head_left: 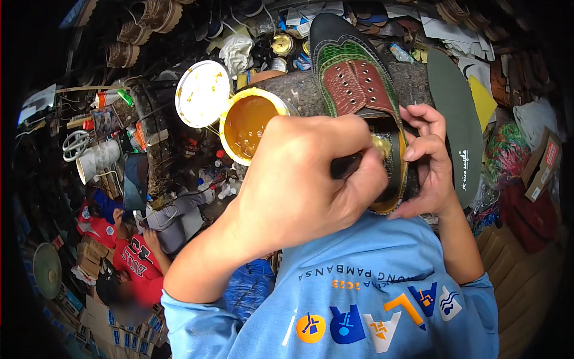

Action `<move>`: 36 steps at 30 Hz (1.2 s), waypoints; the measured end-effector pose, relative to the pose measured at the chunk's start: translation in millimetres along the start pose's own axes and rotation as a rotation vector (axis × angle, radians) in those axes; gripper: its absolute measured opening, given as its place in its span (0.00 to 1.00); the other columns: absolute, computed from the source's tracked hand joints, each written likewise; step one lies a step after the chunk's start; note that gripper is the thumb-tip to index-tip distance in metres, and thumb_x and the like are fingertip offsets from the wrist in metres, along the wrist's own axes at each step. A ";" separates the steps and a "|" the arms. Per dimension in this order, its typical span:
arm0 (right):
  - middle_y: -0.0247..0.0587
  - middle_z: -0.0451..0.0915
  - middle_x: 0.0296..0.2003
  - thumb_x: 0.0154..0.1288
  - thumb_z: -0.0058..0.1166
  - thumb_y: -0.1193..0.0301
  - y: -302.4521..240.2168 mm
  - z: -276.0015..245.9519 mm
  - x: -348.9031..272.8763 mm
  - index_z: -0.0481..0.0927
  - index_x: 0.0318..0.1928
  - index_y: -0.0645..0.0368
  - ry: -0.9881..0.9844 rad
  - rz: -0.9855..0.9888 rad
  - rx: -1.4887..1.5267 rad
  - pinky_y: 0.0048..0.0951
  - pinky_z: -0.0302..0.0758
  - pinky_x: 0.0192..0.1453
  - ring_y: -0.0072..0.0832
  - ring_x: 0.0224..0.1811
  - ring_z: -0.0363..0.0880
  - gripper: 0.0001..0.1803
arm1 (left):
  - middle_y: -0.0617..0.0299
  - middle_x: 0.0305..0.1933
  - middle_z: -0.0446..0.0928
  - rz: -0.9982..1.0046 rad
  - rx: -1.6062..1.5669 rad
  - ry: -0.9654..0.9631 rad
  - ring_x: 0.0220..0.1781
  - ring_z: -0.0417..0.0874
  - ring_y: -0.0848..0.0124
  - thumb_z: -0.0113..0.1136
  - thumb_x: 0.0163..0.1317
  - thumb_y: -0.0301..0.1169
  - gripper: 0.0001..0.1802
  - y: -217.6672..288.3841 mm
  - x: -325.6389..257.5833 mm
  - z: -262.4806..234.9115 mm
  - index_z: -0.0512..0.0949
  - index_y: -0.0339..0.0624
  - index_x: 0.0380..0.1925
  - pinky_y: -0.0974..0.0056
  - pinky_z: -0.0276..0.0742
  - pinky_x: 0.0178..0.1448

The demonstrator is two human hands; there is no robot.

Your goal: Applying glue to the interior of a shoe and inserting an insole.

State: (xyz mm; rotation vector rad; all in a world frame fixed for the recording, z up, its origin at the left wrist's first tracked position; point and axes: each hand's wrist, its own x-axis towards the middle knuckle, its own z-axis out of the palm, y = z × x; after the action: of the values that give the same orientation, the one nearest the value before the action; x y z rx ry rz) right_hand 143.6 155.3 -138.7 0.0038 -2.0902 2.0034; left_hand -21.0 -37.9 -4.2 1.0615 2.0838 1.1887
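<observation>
A dress shoe (353,78) of green scaled leather, brown laced panels and a black toe lies on a worn grey block (299,90), with its opening toward me. My left hand (311,179) is closed around a dark brush handle (347,164). The brush's yellow, glue-coated tip (382,145) sits inside the shoe's heel opening. At the heel, my right hand (431,161) grips the shoe's rim, fingers curled over the edge. An open can of amber glue (246,122) stands just left of the shoe, beside my left hand.
The can's white lid (202,93) leans to the left of the can. A dark green insole (457,119) lies right of the shoe, with a yellow sheet (483,102) beyond it. Scissors (75,143) and a white cup (98,160) sit far left. A person in a red shirt (134,263) is at lower left.
</observation>
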 end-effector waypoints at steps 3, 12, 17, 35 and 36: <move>0.55 0.53 0.72 0.28 0.92 0.50 1.6 1.9 1.7 0.79 0.52 0.42 0.008 -0.030 0.050 0.55 0.63 0.75 0.55 0.75 0.59 0.46 | 0.57 0.25 0.81 -0.101 -0.054 -0.142 0.25 0.82 0.69 0.67 0.60 0.20 0.01 3.1 7.8 -8.4 0.85 0.33 0.31 0.66 0.76 0.31; 0.54 0.54 0.72 0.28 0.92 0.53 -4.6 3.7 2.7 0.80 0.49 0.44 0.018 -0.006 0.057 0.54 0.64 0.75 0.54 0.75 0.58 0.44 | 0.53 0.30 0.82 0.122 -0.096 -0.496 0.30 0.85 0.56 0.67 0.50 0.20 0.09 -1.2 37.4 -24.7 0.86 0.33 0.34 0.59 0.81 0.37; 0.52 0.55 0.70 0.29 0.91 0.52 -10.2 6.5 6.4 0.82 0.47 0.46 0.035 0.017 0.020 0.54 0.66 0.73 0.51 0.75 0.59 0.41 | 0.54 0.30 0.81 0.141 -0.066 -0.655 0.31 0.84 0.56 0.65 0.48 0.19 0.13 8.6 52.0 -30.5 0.87 0.33 0.36 0.57 0.80 0.36; 0.52 0.56 0.70 0.33 0.90 0.51 -17.5 9.2 4.7 0.82 0.49 0.46 0.025 0.014 -0.022 0.49 0.68 0.71 0.49 0.74 0.60 0.40 | 0.56 0.37 0.75 0.285 0.623 -0.616 0.34 0.83 0.55 0.67 0.39 0.14 0.20 45.4 54.1 -27.4 0.87 0.40 0.36 0.55 0.79 0.33; 0.52 0.56 0.70 0.34 0.89 0.51 -17.8 8.6 4.8 0.83 0.50 0.46 0.022 -0.002 -0.029 0.49 0.68 0.72 0.49 0.74 0.61 0.40 | 0.56 0.36 0.75 0.323 0.667 -0.591 0.33 0.83 0.55 0.67 0.39 0.14 0.20 48.2 47.0 -27.3 0.87 0.41 0.37 0.55 0.78 0.32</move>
State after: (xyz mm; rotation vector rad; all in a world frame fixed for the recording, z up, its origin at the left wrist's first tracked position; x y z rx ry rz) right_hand 140.5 146.7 -120.6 -0.0213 -2.1048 1.9631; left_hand -49.5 2.9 48.7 1.8330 1.8770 0.1949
